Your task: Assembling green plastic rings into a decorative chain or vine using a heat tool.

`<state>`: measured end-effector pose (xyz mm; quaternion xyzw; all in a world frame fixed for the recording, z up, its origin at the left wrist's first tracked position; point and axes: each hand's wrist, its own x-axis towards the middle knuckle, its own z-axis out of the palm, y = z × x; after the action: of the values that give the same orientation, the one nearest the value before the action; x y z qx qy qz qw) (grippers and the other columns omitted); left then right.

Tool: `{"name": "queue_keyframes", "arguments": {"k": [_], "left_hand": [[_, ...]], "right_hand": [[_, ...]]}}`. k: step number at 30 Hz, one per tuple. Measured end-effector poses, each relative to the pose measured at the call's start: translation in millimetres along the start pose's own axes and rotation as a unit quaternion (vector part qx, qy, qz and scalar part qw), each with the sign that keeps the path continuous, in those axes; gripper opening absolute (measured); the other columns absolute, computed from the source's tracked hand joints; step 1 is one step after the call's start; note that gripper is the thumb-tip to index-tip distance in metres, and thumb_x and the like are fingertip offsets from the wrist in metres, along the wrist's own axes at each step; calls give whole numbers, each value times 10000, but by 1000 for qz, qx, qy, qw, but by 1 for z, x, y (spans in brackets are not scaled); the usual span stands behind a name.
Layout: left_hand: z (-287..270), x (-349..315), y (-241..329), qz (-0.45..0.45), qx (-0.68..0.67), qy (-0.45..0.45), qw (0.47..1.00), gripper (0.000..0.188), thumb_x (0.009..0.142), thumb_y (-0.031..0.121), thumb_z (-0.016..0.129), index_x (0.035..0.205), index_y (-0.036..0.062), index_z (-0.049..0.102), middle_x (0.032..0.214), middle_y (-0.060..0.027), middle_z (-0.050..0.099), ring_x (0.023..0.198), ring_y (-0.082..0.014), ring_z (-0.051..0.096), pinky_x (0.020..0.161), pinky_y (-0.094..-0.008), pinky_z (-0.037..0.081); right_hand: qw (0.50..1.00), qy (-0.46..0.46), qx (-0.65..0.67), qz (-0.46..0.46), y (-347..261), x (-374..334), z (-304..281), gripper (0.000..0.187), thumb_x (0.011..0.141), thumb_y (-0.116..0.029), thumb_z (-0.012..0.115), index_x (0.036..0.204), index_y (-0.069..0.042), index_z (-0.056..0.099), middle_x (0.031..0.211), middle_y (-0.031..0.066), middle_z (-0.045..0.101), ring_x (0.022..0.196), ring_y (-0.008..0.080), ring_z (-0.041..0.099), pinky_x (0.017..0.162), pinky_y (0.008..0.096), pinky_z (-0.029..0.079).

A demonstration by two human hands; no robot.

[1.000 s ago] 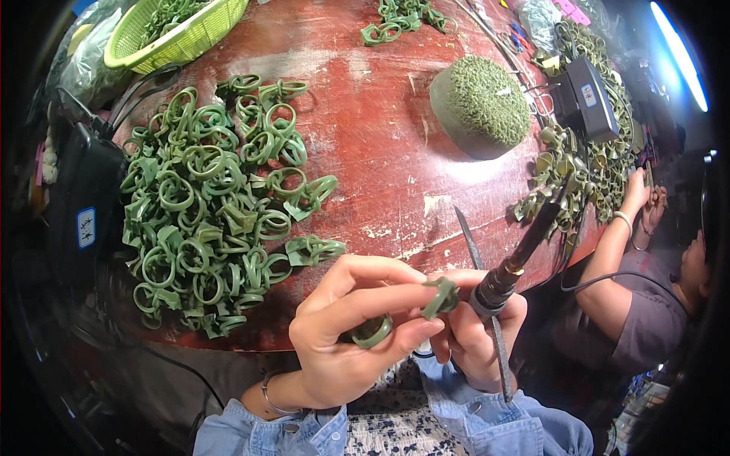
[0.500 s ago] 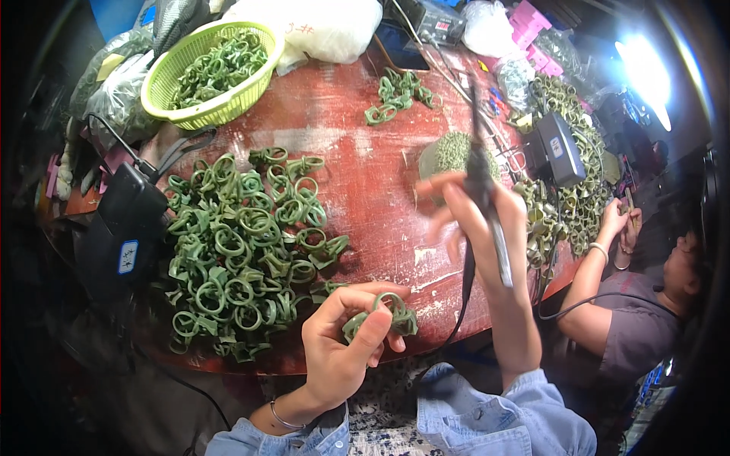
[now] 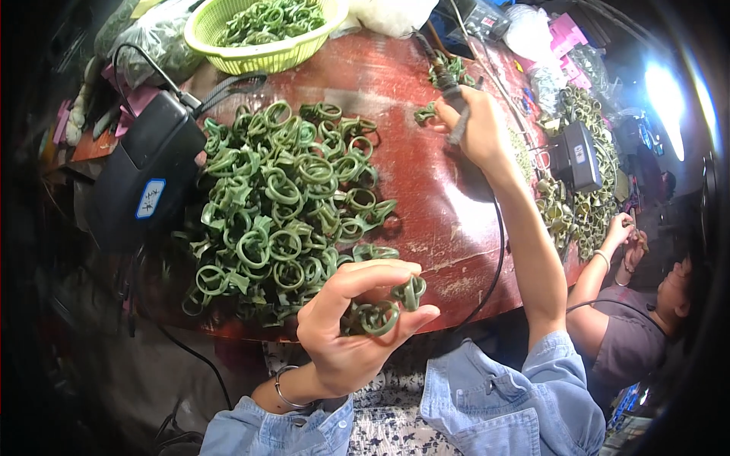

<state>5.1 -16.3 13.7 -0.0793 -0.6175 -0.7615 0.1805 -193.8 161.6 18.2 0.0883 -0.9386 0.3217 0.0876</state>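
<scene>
My left hand, a bracelet on its wrist, is closed in front of the table's near edge. Between its thumb and fingertips sits a small green ring, and a second green ring lies against the curled fingers. Stretched out to the far side, my right hand grips a dark pen-shaped tool with a cord. Its fingertips are at a small cluster of green rings; one ring piece lies beside them, and whether they touch it is unclear. A large heap of green rings spreads left of centre.
The red worn table carries a yellow-green basket of rings and a black device at left. Right, another dark device stands amid more rings. A co-worker's hands work there. A cord crosses the table.
My right hand has reached away to the far cluster with the tool. My left hand has turned, showing one ring at its fingertips and another behind. The whole view has shifted.
</scene>
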Motion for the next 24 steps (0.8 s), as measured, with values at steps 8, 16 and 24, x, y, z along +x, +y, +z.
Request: {"name": "queue_keyframes", "arguments": {"k": [8,16,24], "left_hand": [[3,3,-9,-33,21,-32,999,283,734,37,702,990,-7,590,894,-90,618,637,-62,540,535,-187,449],[21,-1,-3,-335,-305,-2,891,144,831,121,618,868,1,548,808,-56,567,567,-50,512,445,-174,382],[25,-3,-8,-281,-199,-36,938,204,773,36,673,929,-6,550,804,-41,552,623,-60,536,450,-190,455]], "right_hand": [[911,-92,378,136,-66,-117,-44,145,876,-65,514,879,70,567,920,148,610,827,195,630,692,277,541],[855,0,498,147,-73,-188,-52,133,859,2,488,915,93,568,1025,231,570,892,266,615,719,320,555],[819,-40,536,199,-67,-199,-67,213,866,-60,490,976,114,545,1075,256,554,927,319,613,727,341,546]]}}
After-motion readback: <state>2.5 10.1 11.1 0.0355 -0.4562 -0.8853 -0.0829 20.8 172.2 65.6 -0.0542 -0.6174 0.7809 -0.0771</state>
